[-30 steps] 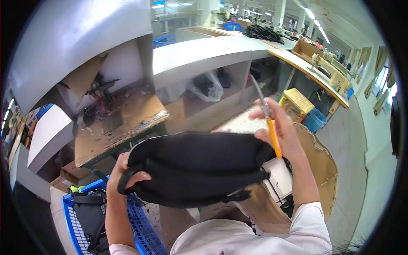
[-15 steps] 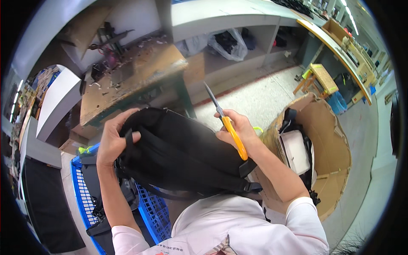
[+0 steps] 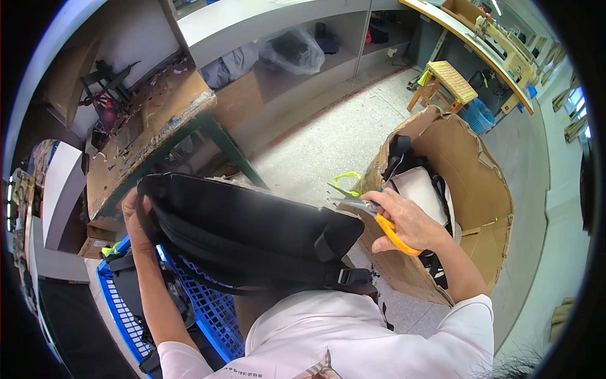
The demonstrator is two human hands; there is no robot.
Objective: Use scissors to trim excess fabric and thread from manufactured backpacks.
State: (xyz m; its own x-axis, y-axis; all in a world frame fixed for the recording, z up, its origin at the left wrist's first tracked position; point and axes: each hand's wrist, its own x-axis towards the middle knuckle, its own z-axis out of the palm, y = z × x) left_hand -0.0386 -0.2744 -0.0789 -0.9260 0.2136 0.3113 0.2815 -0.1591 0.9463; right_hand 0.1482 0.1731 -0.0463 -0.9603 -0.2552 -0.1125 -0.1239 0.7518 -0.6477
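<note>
A black backpack point(image 3: 252, 221) with dark straps and a buckle point(image 3: 344, 276) at its near right end stretches across in front of my body. My left hand point(image 3: 135, 218) grips its left end, fingers partly hidden behind the fabric. To the right of the bag, my right hand point(image 3: 407, 218) holds scissors point(image 3: 396, 236) with orange-yellow handles. Their metal blades are spread apart and point left, close to the bag's upper right edge. Whether they touch the fabric, I cannot tell.
A blue plastic basket point(image 3: 211, 309) with black items stands below left. At the right is a large cardboard box point(image 3: 483, 183) holding black and white pieces. A worn wooden table point(image 3: 158, 120) is at the far left, a woven-top stool point(image 3: 451, 81) at the far right.
My right hand has moved right and down, and the scissors have swung from pointing up to pointing left, blades now spread. My left hand and the backpack's left end have shifted left and lower.
</note>
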